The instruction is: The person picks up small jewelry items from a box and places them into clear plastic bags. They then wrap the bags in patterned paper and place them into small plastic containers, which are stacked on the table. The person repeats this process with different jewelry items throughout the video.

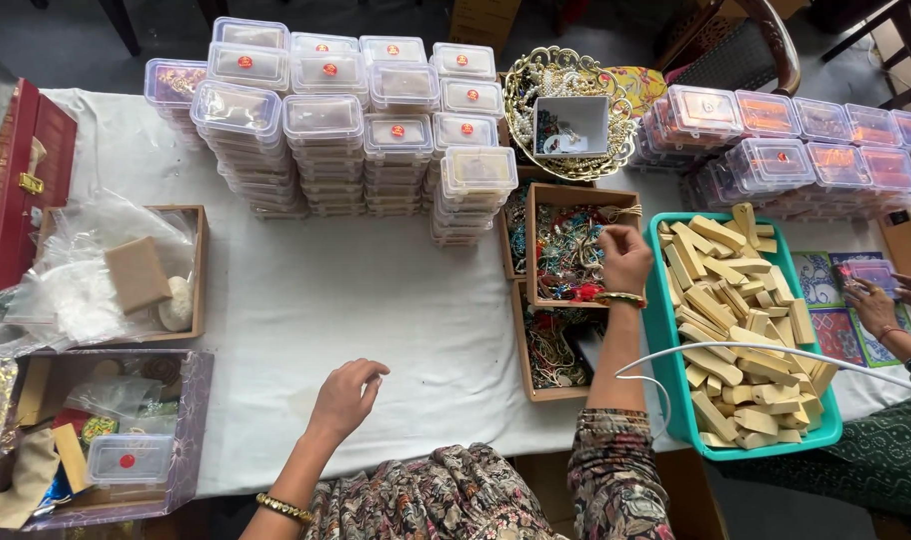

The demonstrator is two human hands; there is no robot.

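White-clothed table [376, 290]: stacked clear lidded boxes [326, 130] at rear. Teal tray [666, 350] of wooden blocks [736, 320] at right. Cardboard box [532, 250] of tangled jewellery [566, 250]: right hand [624, 258] inside, fingers pinched, apparently on a piece. Left hand [344, 397] empty, fingers loosely apart, resting on cloth.

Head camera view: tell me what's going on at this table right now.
A person sits at a white-covered table. Their right hand reaches into a cardboard box of colourful trinkets, fingers pinched over the contents. Their left hand rests loosely on the cloth, holding nothing. Stacks of clear lidded containers stand behind, a teal tray of wooden pieces to the right. Another person's hands handle patterned cards.
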